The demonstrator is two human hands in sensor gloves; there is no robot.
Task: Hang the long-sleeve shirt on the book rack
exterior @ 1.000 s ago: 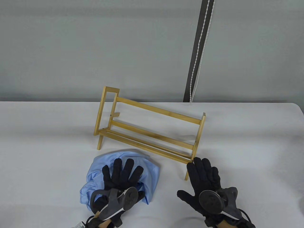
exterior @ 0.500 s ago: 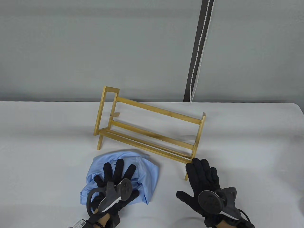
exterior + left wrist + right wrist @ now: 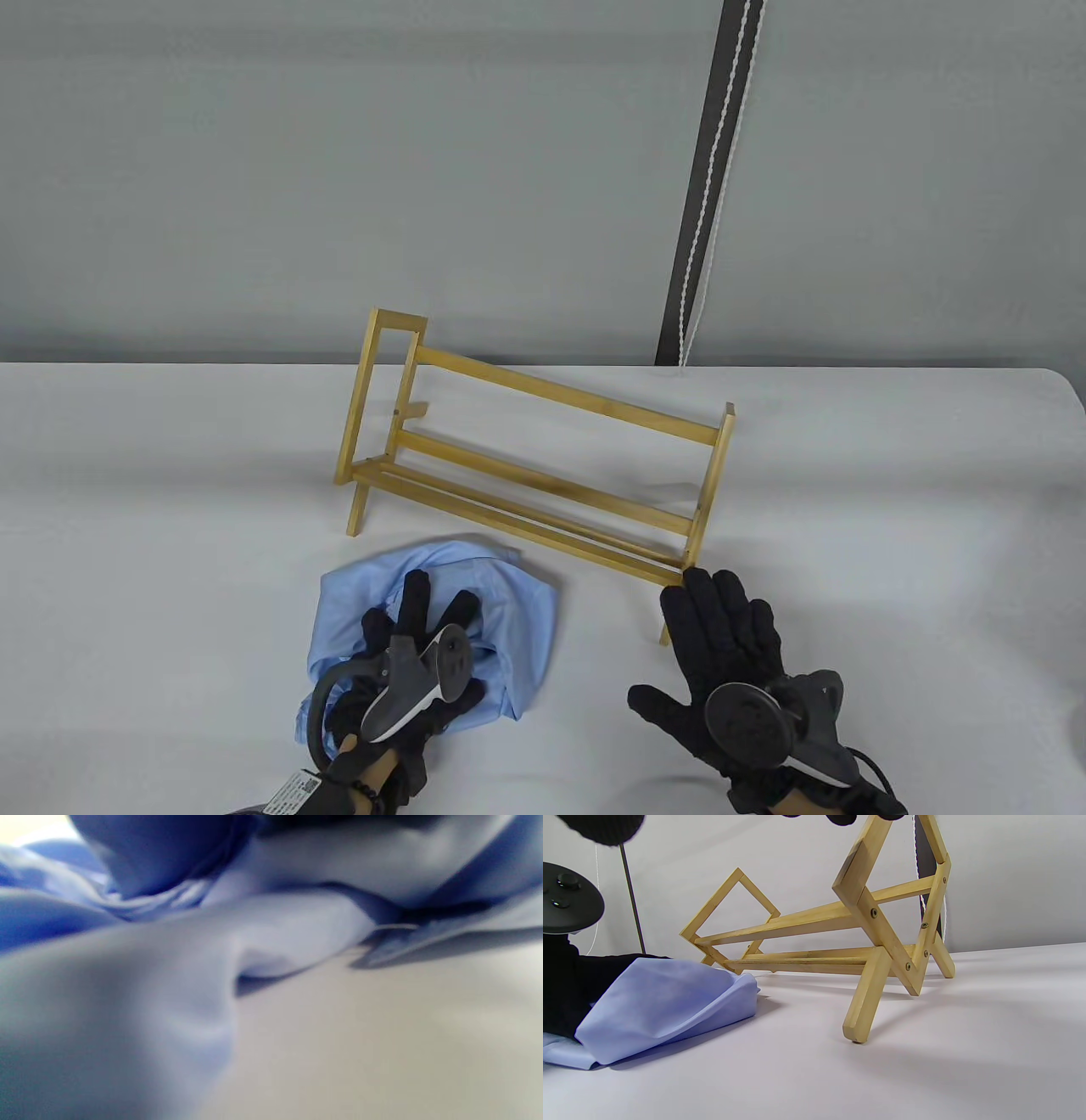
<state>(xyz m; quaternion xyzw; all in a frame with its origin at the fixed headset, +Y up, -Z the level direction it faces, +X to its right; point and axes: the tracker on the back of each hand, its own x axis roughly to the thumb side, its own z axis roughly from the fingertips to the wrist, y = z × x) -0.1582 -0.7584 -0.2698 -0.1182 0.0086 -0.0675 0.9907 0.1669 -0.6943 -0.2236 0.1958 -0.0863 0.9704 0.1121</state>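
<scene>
Grey wall fills the upper half of the table view, with a dark strip and white cord (image 3: 711, 182) running down at upper right. Below it the white table (image 3: 891, 509) carries the rack (image 3: 543, 458), slanting from upper left to lower right at the frame's centre. The shirt (image 3: 517, 615), a crumpled blue heap, lies at lower left centre, just in front of the rack and apart from it. My left hand (image 3: 405, 671) rests on the shirt; my fingers (image 3: 416, 598) curl into the cloth, though I cannot tell whether they grip it. My right hand (image 3: 730, 649) lies flat at lower right, fingers together and thumb out, fingertips at the rack's near foot; whether they touch it I cannot tell.
</scene>
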